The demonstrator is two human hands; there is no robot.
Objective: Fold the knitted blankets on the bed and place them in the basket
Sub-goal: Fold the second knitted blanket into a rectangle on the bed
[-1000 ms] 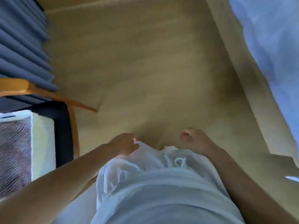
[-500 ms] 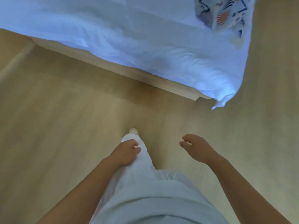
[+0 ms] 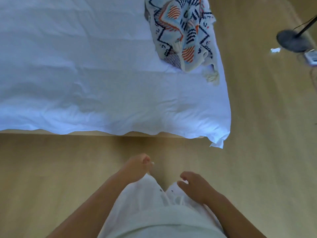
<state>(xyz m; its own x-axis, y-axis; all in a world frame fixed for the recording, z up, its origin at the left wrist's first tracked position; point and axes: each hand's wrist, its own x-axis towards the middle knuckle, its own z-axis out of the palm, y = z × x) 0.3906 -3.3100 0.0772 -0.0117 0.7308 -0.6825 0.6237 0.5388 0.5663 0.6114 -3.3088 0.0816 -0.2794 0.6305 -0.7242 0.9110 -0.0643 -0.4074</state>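
A crumpled knitted blanket (image 3: 181, 36) with orange, navy and pale blue patterns and cream tassels lies near the right edge of the bed (image 3: 85, 74), which is covered by a white sheet. My left hand (image 3: 137, 167) hangs over the wooden floor in front of the bed, its fingers loosely curled and holding nothing. My right hand (image 3: 193, 184) is lower and to the right, fingers apart and empty. Both hands are well short of the blanket. No basket is in view.
Light wooden floor (image 3: 51, 177) runs between me and the bed and along its right side. A dark round stand base (image 3: 291, 41) with a pole and a small device (image 3: 311, 58) with cables sit on the floor at the far right.
The view has swung from a chair and floor to face the bed, which is now nearer and square on. The blanket has come fully into view. Both hands stay empty.
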